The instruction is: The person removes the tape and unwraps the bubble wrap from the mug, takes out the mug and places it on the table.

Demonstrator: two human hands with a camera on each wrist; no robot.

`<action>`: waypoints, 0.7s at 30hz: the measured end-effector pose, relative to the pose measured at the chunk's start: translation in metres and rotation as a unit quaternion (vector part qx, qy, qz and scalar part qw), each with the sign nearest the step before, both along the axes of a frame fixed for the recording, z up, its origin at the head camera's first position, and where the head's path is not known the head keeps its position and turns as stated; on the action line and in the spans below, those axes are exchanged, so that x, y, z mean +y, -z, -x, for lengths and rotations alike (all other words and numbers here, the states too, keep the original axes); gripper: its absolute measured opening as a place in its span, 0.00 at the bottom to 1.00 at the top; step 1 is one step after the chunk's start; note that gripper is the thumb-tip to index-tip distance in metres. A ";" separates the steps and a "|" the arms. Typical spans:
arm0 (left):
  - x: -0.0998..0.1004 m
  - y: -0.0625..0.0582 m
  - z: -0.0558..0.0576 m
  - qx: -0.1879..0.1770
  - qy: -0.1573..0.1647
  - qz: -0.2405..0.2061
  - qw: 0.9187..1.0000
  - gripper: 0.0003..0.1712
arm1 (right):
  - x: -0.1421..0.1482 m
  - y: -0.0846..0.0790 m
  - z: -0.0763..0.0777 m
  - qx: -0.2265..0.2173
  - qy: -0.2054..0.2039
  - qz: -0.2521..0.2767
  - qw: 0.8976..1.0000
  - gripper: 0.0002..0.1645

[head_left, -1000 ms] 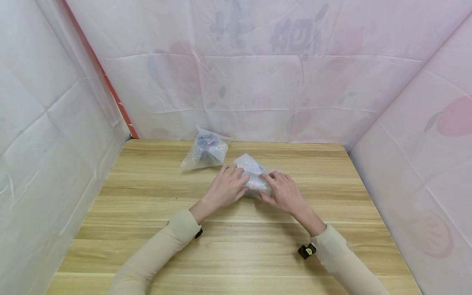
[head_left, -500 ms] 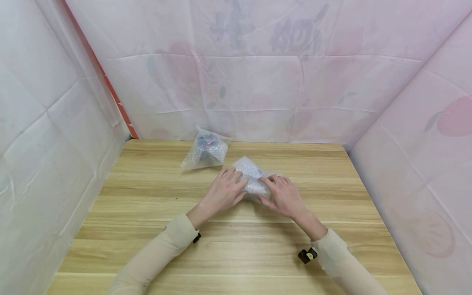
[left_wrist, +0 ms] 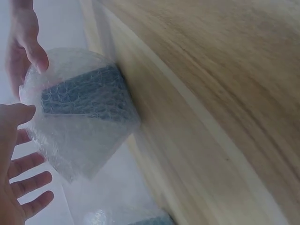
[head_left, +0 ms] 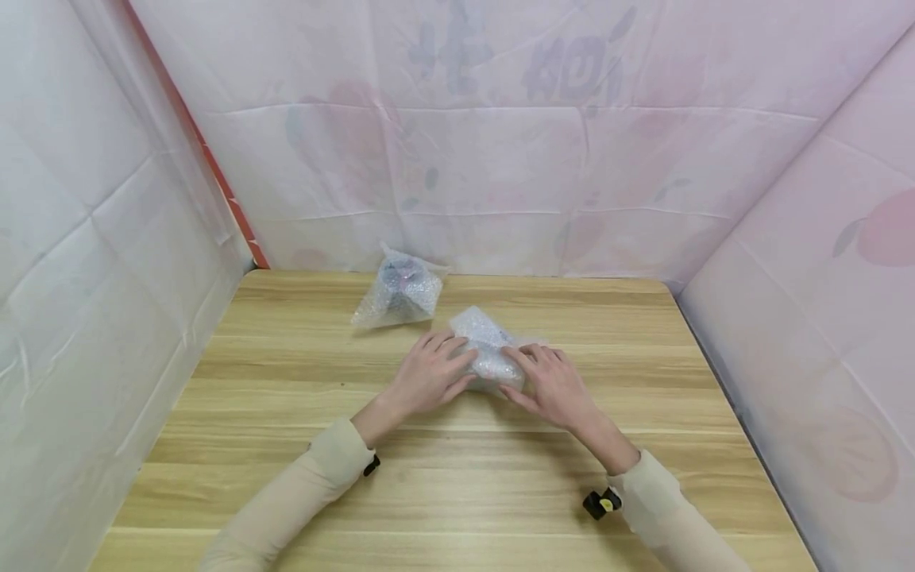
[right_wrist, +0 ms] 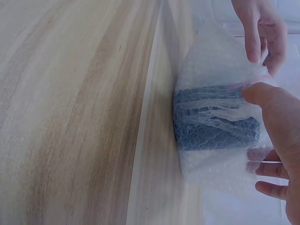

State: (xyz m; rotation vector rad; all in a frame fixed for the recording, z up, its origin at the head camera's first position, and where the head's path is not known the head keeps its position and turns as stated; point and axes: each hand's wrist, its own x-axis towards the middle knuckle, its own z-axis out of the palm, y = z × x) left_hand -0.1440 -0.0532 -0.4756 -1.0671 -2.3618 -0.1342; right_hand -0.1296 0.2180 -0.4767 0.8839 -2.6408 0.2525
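A bubble-wrap bag (head_left: 493, 364) with a dark block-like object inside rests on the wooden table between the two hands. Its left side is held by my left hand (head_left: 432, 372), thumb on the near face. My right hand (head_left: 554, 387) grips the other side in the same way. In the left wrist view, the bag (left_wrist: 84, 140) has the left thumb at its edge, and some fingers spread beyond it. Through the wrap in the right wrist view, the dark object (right_wrist: 215, 117) shows; my right fingers (right_wrist: 272, 169) reach behind the bag. What the object is cannot be told.
A second bubble-wrap bag (head_left: 400, 290) with a dark thing inside stands behind and to the left, near the table's back edge. Pale printed cloth (head_left: 486, 159) hangs around the wooden table (head_left: 457, 492) at the back and both sides.
Both hands and the bag between them have shifted slightly toward the person. The left forearm has drawn back a little to the left. The second bag stays where it was.
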 end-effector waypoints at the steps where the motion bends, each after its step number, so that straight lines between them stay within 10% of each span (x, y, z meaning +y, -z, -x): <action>1: -0.001 0.000 0.000 -0.001 0.001 -0.003 1.000 0.22 | 0.000 0.000 -0.001 0.001 0.000 0.001 1.000 0.41; 21: -0.012 0.003 -0.008 0.002 -0.004 -0.055 0.998 0.21 | -0.003 -0.010 -0.013 0.080 0.000 0.040 0.996 0.32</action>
